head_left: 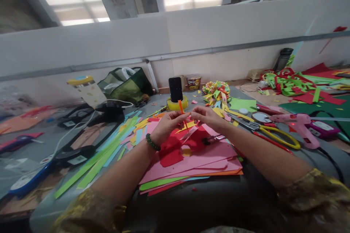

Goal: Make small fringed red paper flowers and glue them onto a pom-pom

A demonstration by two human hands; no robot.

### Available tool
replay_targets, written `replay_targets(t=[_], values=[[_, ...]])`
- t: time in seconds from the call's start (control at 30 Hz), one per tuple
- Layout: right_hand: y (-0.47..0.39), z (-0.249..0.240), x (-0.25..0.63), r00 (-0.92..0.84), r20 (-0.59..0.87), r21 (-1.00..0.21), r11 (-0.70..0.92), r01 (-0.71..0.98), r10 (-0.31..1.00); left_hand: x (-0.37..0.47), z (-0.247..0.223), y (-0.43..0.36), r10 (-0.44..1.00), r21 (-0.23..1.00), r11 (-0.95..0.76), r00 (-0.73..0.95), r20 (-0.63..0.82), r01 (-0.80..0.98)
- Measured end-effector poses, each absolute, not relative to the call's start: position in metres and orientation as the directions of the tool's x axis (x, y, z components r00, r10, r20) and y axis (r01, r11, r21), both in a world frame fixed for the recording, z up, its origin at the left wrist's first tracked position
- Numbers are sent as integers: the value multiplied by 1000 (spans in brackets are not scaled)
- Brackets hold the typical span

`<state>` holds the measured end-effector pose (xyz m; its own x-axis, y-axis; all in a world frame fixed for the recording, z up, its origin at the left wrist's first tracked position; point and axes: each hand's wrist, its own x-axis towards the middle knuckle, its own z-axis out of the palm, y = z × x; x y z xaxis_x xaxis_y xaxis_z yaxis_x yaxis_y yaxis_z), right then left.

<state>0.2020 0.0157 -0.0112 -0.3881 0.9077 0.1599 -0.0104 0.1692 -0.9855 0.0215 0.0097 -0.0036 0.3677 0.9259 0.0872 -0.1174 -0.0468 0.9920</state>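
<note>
My left hand (170,123), with a dark beaded bracelet on its wrist, pinches an orange paper strip (181,106) that stands up from the fingertips. Close beside it, my right hand (207,117) has thumb and fingers pressed together; what lies between them is too small to make out. Both hands are above a stack of coloured paper sheets (191,165). A red sheet (170,154) lies on top, with a small round piece in pink and yellow (186,150) on it. A dark clip-like tool with a metal end (212,139) rests right of the red sheet.
Scissors with yellow handles (281,136) and a pink glue gun (302,125) lie to the right. Green paper strips (106,156) spread leftward. A phone (175,89) stands in a yellow tape roll (177,105), near a paper-strip bundle (217,93). A tumbler (89,91) stands back left.
</note>
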Motion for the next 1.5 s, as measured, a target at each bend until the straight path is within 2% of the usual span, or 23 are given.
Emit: replay_targets(t=[0.1,0.23,0.5,0.7,0.93,1.03,1.2,1.5], values=[[16,-11,201,-293,275,-960,280,-26,916,26,-3,4,898,996,-84,435,67,20],[13,-12,199,-327,332,-942,331,-59,885,29,-2,-2,852,991,-96,523,34,93],[19,-13,203,-347,240,-969,204,-137,907,25,-9,2,842,999,-42,540,21,26],[18,-14,201,-301,228,-972,199,-124,926,25,-6,0,840,979,-163,538,70,126],[17,-11,200,-184,173,-978,148,-144,968,24,-4,1,849,967,-181,525,60,181],[18,-11,201,-184,154,-980,126,-153,971,24,-5,2,849,965,-186,524,63,185],[22,-13,204,-130,158,-969,128,-213,979,21,-5,6,854,958,-217,511,93,189],[36,-16,214,41,182,-955,187,-231,982,-1,-3,30,819,967,-168,573,29,192]])
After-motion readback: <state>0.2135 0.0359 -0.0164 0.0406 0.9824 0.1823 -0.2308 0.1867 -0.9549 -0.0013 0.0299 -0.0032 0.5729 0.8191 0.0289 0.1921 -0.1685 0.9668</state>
